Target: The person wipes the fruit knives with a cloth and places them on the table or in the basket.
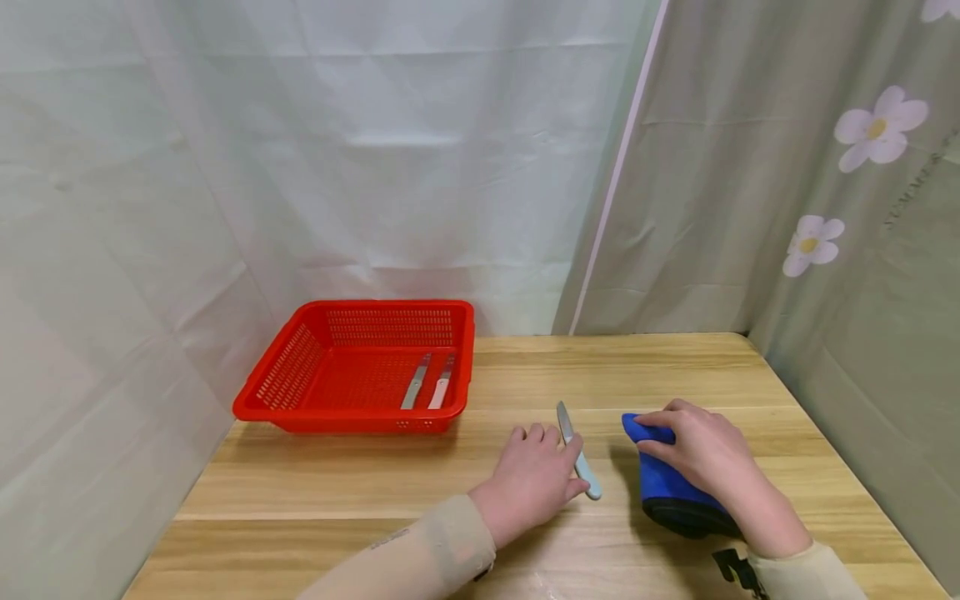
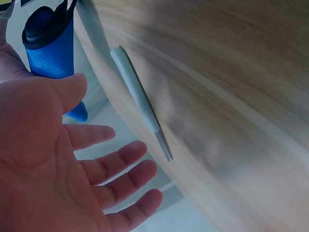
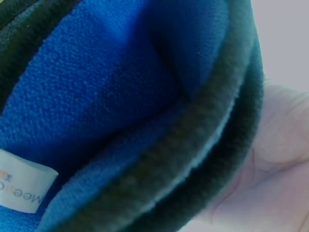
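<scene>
A small knife (image 1: 586, 477) with a pale blue-green handle lies on the wooden table, its blade toward the back. Over its left side hovers my left hand (image 1: 531, 477), fingers spread and loosely bent. The left wrist view shows a gap between those fingers (image 2: 128, 153) and the knife (image 2: 137, 94). My right hand (image 1: 703, 443) pinches a folded blue cloth (image 1: 663, 479) with black edging, thumb and fingers near its far end. Up close in the right wrist view, the cloth (image 3: 96, 72) has soft folds and a white label (image 3: 24, 181); most of the right hand is hidden there.
A red plastic basket (image 1: 352, 423) with perforated walls stands at the back left of the table (image 1: 600, 367). Inside it lie a knife with a grey-green handle (image 1: 412, 393) and one with a pink handle (image 1: 438, 393). Curtains (image 1: 420, 167) hang behind and on both sides.
</scene>
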Action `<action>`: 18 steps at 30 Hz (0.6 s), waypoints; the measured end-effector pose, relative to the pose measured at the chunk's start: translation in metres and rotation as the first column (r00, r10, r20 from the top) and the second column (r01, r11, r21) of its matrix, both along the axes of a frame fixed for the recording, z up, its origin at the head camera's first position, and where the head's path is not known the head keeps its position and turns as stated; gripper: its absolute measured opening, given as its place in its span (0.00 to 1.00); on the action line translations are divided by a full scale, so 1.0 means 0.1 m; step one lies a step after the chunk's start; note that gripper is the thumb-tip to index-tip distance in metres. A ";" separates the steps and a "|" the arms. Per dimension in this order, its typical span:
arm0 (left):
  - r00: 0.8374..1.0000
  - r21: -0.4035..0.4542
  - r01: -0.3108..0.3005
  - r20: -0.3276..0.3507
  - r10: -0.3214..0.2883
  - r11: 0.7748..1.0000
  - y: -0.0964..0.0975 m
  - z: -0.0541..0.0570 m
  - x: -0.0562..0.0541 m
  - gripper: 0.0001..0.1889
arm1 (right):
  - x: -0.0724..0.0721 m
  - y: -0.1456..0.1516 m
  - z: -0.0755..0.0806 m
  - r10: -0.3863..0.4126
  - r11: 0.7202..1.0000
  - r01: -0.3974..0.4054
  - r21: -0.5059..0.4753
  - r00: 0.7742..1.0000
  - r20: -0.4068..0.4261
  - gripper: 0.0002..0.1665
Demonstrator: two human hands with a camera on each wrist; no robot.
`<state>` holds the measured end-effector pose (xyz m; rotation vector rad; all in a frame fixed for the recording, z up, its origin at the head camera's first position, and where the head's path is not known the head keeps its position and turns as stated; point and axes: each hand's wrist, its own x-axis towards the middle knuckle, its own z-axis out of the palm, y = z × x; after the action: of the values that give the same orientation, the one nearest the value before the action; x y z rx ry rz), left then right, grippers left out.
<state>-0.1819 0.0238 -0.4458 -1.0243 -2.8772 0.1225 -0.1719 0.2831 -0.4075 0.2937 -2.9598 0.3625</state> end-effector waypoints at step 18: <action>0.998 -0.001 0.010 0.056 -0.010 1.000 0.14 -0.11 -0.04 0.26 | 0.02 0.05 -0.05 -0.002 1.000 0.002 0.004 1.000 -0.018 0.21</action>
<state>-0.1855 0.0381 -0.4566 -1.0595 -2.9216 0.0973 -0.1698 0.2876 -0.4129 0.2928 -2.9433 0.3513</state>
